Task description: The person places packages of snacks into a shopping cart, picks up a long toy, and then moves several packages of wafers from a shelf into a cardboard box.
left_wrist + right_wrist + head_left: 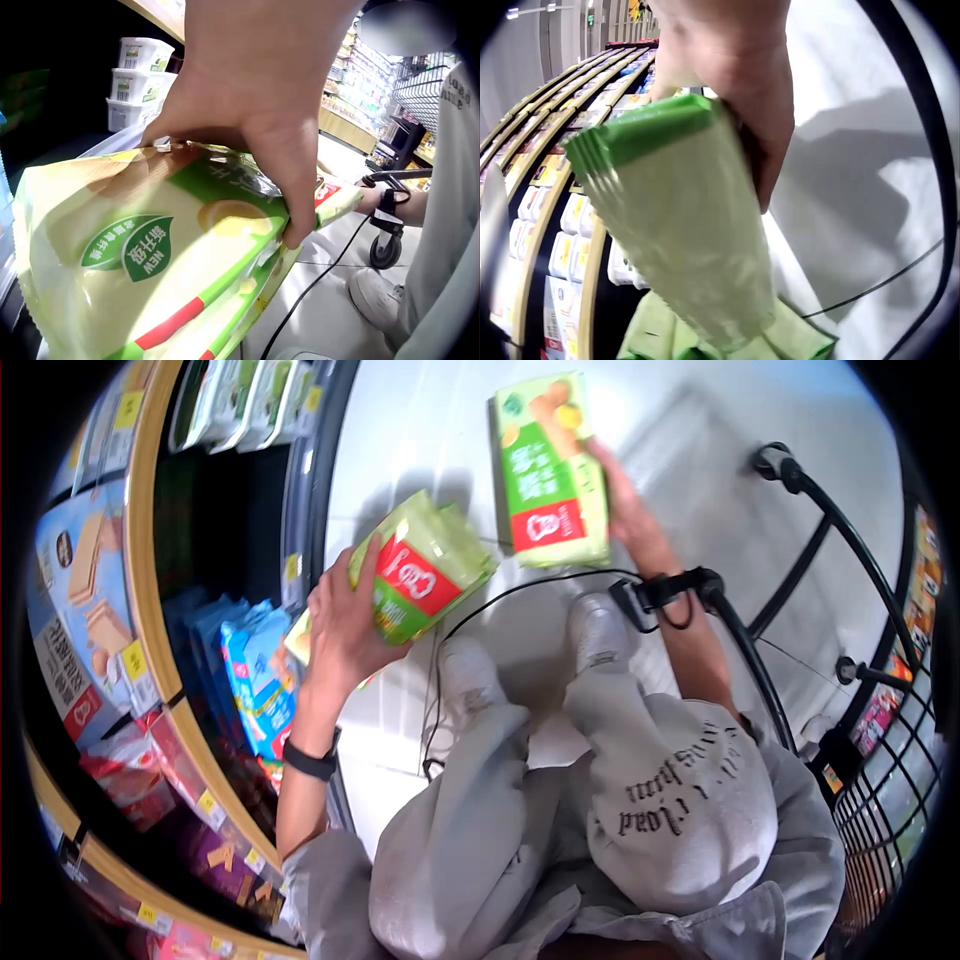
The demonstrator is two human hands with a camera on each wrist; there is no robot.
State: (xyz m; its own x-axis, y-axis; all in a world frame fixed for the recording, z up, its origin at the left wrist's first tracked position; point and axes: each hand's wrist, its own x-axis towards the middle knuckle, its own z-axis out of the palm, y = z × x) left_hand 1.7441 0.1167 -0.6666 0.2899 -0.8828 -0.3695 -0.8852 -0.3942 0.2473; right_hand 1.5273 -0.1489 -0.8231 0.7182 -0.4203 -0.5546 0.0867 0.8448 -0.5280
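My left hand (345,615) grips green packets (425,565) with a red label, beside the shelf; at least two lie together in it. In the left wrist view, the thumb of this hand (255,112) presses on the edge of the light green packets (172,225). My right hand (630,505) holds a single green and red packet (550,480) by its right side, above the floor. Seen from the right wrist, this packet (682,217) hangs tilted from the hand (742,97), its plain side and green sealed end showing. Other green packets (780,337) appear below it.
Shelves with a wooden edge (150,560) run down the left, holding blue packets (255,670) and white tubs (139,82). A black wire basket (890,790) on a wheeled frame (860,540) stands at the right. A black cable (500,595) crosses near the shoes (600,630).
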